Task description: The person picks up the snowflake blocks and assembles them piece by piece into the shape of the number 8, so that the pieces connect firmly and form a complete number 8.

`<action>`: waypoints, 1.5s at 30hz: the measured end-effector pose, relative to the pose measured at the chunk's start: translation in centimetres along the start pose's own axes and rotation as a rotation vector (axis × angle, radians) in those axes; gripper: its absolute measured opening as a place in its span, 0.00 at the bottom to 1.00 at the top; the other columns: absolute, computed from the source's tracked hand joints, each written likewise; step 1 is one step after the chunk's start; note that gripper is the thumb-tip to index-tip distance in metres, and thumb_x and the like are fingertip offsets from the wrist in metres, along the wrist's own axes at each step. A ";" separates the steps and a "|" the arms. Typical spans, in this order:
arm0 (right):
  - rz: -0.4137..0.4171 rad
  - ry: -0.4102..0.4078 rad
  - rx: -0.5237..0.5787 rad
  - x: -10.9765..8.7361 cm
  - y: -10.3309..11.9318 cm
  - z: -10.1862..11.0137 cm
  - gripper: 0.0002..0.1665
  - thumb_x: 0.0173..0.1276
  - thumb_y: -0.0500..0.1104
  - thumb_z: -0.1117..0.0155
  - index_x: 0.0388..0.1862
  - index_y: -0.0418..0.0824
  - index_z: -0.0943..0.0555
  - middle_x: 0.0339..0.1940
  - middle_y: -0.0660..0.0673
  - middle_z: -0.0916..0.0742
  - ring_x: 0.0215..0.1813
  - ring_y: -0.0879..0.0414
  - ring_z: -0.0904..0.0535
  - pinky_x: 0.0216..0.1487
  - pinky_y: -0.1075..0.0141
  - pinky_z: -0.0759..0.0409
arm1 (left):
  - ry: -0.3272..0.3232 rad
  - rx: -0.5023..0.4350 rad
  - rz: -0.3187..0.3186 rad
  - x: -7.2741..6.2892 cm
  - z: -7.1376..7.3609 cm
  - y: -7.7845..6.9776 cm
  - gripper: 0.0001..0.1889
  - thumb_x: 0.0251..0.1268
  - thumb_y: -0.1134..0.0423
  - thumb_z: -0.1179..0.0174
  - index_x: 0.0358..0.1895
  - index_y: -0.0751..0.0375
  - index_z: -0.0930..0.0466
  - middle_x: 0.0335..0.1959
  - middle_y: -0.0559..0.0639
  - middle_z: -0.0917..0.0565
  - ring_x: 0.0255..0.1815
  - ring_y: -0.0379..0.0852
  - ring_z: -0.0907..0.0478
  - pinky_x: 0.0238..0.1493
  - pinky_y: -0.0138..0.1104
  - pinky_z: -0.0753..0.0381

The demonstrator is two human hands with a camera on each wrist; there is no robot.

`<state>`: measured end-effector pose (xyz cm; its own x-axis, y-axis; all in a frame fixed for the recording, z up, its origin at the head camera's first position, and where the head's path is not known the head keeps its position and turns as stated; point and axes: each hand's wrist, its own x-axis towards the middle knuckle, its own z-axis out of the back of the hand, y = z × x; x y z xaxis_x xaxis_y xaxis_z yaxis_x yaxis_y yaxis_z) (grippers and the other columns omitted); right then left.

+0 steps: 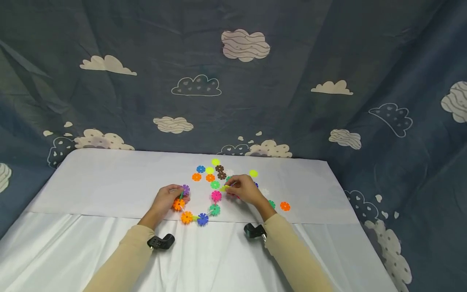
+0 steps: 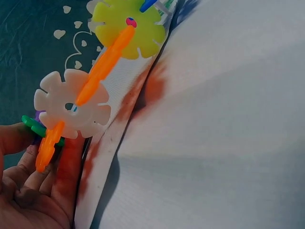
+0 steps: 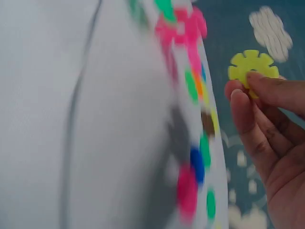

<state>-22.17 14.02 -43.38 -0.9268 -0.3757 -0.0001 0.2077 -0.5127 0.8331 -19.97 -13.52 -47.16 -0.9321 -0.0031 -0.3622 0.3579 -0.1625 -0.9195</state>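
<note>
A curved chain of slotted plastic snowflake discs hangs from my left hand [image 1: 164,201], which pinches it near a purple disc [image 1: 186,189] and a green disc [image 2: 34,126]. From there it runs through orange discs [image 1: 187,217], a white disc [image 2: 50,98], a yellow disc [image 2: 107,24], a blue disc [image 1: 202,219] and a green disc to a pink disc [image 1: 216,196] at its other end. Thumb and fingertips of my right hand [image 1: 248,190] pinch a loose yellow disc [image 3: 252,62] by its lower edge, just beside the pink end.
Loose discs in several colours lie on the white-covered table [image 1: 120,178] beyond the hands, among them brown discs [image 1: 221,175] and a blue disc [image 1: 201,169]. An orange disc [image 1: 285,206] lies to the right. A dark cloud-patterned cloth [image 1: 281,101] hangs behind the table.
</note>
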 end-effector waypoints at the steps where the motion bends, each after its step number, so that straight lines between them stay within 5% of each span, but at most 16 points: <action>1: 0.013 0.000 -0.006 0.7 0.7 -0.6 0.03 0.61 0.31 0.32 0.35 0.33 0.16 0.31 0.43 0.14 0.29 0.52 0.17 0.32 0.62 0.17 | -0.004 0.005 0.000 0.0 0.0 0.0 0.18 0.76 0.57 0.51 0.57 0.68 0.28 0.37 0.53 0.13 0.33 0.40 0.16 0.40 0.25 0.20; 8: 0.037 0.051 -0.109 4.4 3.4 -4.6 0.03 0.62 0.33 0.32 0.35 0.35 0.14 0.33 0.44 0.13 0.30 0.56 0.17 0.33 0.71 0.18 | -0.005 0.007 0.002 0.1 -0.5 -0.1 0.18 0.76 0.57 0.51 0.57 0.68 0.28 0.36 0.53 0.13 0.32 0.39 0.17 0.37 0.26 0.21; 19: 0.113 0.015 -0.159 5.5 4.4 -6.4 0.03 0.60 0.30 0.32 0.32 0.36 0.13 0.31 0.45 0.13 0.29 0.61 0.21 0.36 0.74 0.21 | 0.009 -0.106 -0.069 0.1 -0.9 -0.5 0.15 0.76 0.63 0.52 0.53 0.74 0.28 0.34 0.60 0.13 0.30 0.42 0.14 0.36 0.28 0.17; 28: 0.087 -0.025 -0.041 5.8 3.9 -7.4 0.03 0.59 0.29 0.31 0.29 0.34 0.13 0.29 0.43 0.13 0.29 0.60 0.21 0.33 0.74 0.19 | -0.063 -0.155 -0.017 -0.2 -1.1 -0.8 0.14 0.76 0.66 0.52 0.54 0.75 0.29 0.43 0.67 0.16 0.30 0.44 0.14 0.34 0.30 0.16; 37: 0.032 -0.035 0.108 6.0 3.2 -8.1 0.03 0.55 0.25 0.30 0.26 0.30 0.14 0.26 0.42 0.14 0.27 0.61 0.22 0.31 0.72 0.19 | -0.088 -0.140 0.003 -0.4 -1.3 -0.6 0.14 0.76 0.66 0.52 0.55 0.74 0.29 0.40 0.64 0.14 0.29 0.43 0.14 0.32 0.29 0.17; 41: 0.033 -0.004 0.080 6.3 3.3 -7.9 0.03 0.54 0.26 0.29 0.27 0.31 0.14 0.27 0.42 0.13 0.27 0.62 0.22 0.31 0.73 0.20 | -0.057 -0.138 -0.009 -0.4 -1.2 -0.4 0.13 0.76 0.66 0.53 0.53 0.75 0.30 0.40 0.65 0.15 0.30 0.43 0.15 0.33 0.30 0.16; 45: 0.049 0.043 0.032 6.4 3.6 -7.5 0.03 0.55 0.29 0.28 0.29 0.34 0.12 0.29 0.45 0.13 0.30 0.62 0.22 0.32 0.73 0.21 | 0.047 -0.130 -0.042 -0.3 -0.5 -0.2 0.16 0.77 0.65 0.54 0.57 0.75 0.33 0.40 0.63 0.14 0.33 0.43 0.15 0.37 0.31 0.16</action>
<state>-25.03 3.97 -44.58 -0.9013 -0.4328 0.0184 0.2421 -0.4678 0.8500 -19.73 -12.98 -46.93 -0.9440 0.0474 -0.3265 0.3252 -0.0327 -0.9451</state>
